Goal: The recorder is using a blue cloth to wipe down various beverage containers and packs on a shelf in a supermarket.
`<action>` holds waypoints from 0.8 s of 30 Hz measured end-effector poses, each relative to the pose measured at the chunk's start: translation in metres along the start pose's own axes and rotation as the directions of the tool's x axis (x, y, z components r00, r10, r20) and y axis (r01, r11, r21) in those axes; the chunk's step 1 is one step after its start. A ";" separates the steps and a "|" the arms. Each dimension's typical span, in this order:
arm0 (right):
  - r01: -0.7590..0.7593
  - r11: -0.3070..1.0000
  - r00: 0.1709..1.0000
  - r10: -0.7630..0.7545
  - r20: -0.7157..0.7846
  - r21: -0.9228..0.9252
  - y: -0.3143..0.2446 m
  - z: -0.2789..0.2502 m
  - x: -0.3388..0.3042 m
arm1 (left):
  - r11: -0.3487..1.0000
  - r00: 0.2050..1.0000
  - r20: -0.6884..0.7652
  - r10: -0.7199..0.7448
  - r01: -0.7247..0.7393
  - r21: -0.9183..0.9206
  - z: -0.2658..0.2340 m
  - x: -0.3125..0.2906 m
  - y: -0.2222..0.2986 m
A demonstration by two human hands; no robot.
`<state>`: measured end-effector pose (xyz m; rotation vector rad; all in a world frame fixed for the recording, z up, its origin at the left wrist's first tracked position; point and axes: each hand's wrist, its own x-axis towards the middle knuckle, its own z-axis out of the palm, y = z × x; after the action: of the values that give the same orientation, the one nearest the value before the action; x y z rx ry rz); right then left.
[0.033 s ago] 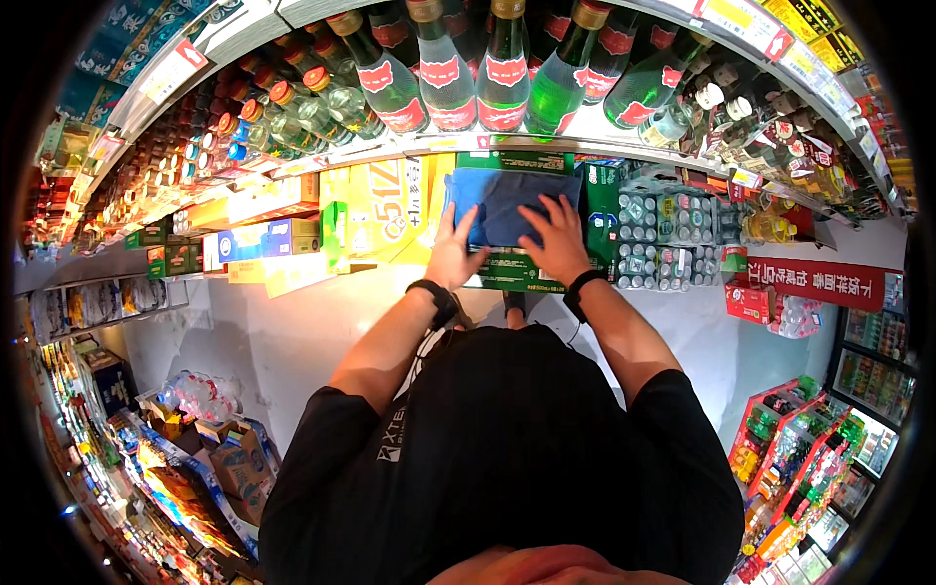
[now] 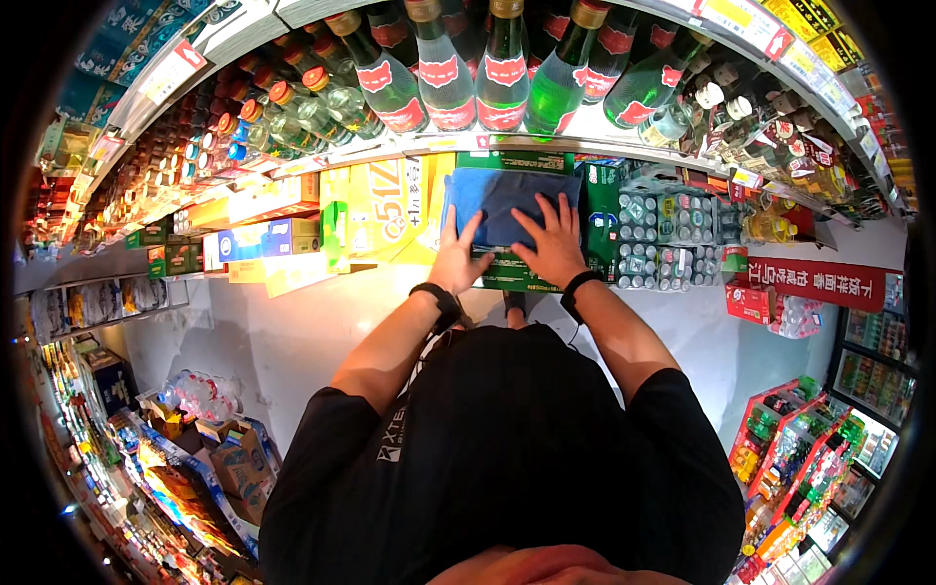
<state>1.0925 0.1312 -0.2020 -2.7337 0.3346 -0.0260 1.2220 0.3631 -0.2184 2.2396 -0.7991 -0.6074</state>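
Note:
A folded blue cloth, lighter on its left side and darker across the rest, lies flat on a green carton. My left hand rests at the cloth's near left edge with its fingers apart. Palm down, my right hand lies over the near right part of the cloth, fingers spread. Neither hand grips anything. Each wrist wears a black band.
Yellow cartons stand left of the cloth, and shrink-wrapped cans are stacked on its right. Beyond it, a shelf holds green glass bottles. Behind me are opened cardboard boxes and a red drinks rack.
My right hand has shifted slightly left and nearer on the cloth. The left hand's fingers have moved a little nearer; the cloth stays in place.

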 end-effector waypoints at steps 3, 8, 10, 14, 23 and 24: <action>-0.068 0.998 0.977 0.070 0.199 -0.016 -0.008 0.012 -0.004 | 0.980 0.986 0.125 -0.111 0.087 0.178 -0.002 -0.010 0.021; 0.034 0.997 0.958 -0.014 0.287 -0.066 0.001 0.007 -0.017 | 0.969 0.989 0.125 -0.085 0.053 0.240 0.002 -0.027 0.012; 0.125 0.990 0.931 -0.094 0.352 -0.067 0.007 0.001 -0.028 | 0.929 0.992 0.124 -0.036 -0.012 0.370 0.009 -0.041 0.013; 0.243 0.970 0.892 -0.218 0.397 -0.013 0.014 0.002 -0.055 | 0.895 0.998 0.022 0.065 -0.068 0.440 0.031 -0.075 0.012; 0.415 0.904 0.843 -0.423 0.332 0.097 0.028 0.008 -0.121 | 0.879 0.994 0.105 0.030 -0.076 0.470 0.055 -0.141 0.026; 0.455 0.886 0.834 -0.457 0.310 0.084 0.030 0.012 -0.127 | 0.896 0.986 0.113 0.118 -0.155 0.415 0.057 -0.147 0.020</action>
<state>0.9625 0.1386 -0.2211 -2.6813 -0.4161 0.2882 1.0765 0.4270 -0.2128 2.5273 -1.2197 -0.4991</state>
